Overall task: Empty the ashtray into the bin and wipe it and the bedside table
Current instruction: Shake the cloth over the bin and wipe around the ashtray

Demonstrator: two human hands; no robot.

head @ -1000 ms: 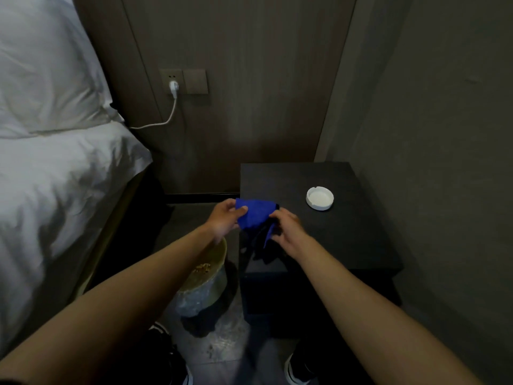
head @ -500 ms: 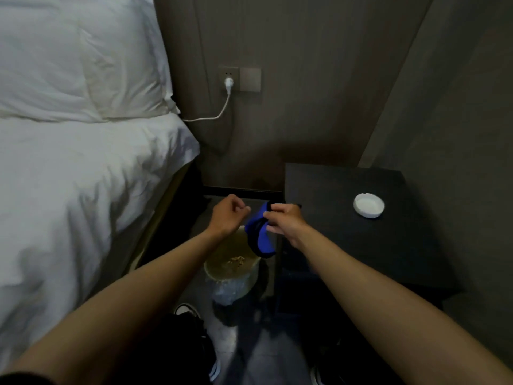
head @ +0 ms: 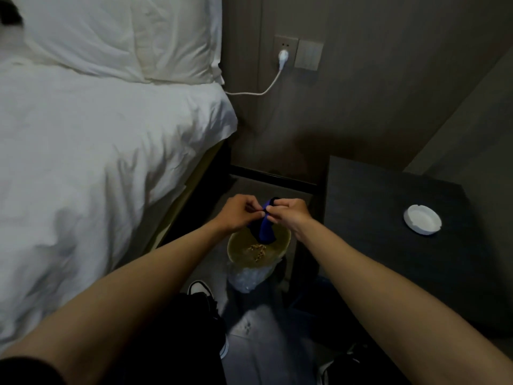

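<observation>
**Q:** As far as the scene shows, how much of the job is done?

**A:** Most of it, I judge. A round white ceramic ashtray (head: 422, 223) sits looking empty on the dark wooden bedside table (head: 374, 245), towards its right side. On the floor between the table and a bed with white bedding (head: 97, 162) stands a small round yellowish bin (head: 274, 258) lined with a clear plastic bag, with crumbs of pale debris at its bottom. So the emptying looks finished. Whether the table and ashtray have been wiped cannot be told; the tabletop is dark and shows no marks.

**Q:** Where are the hands?

**A:** Both forearms reach forward, bare, meeting directly above the bin. The left hand (head: 238, 212) and right hand (head: 288, 213) almost touch, each pinching the top of a small crumpled blue cloth (head: 265, 230) between thumb and fingertips. The cloth hangs down towards the bin's opening, well apart from the ashtray. My guess is that it is being shaken out or refolded.
</observation>
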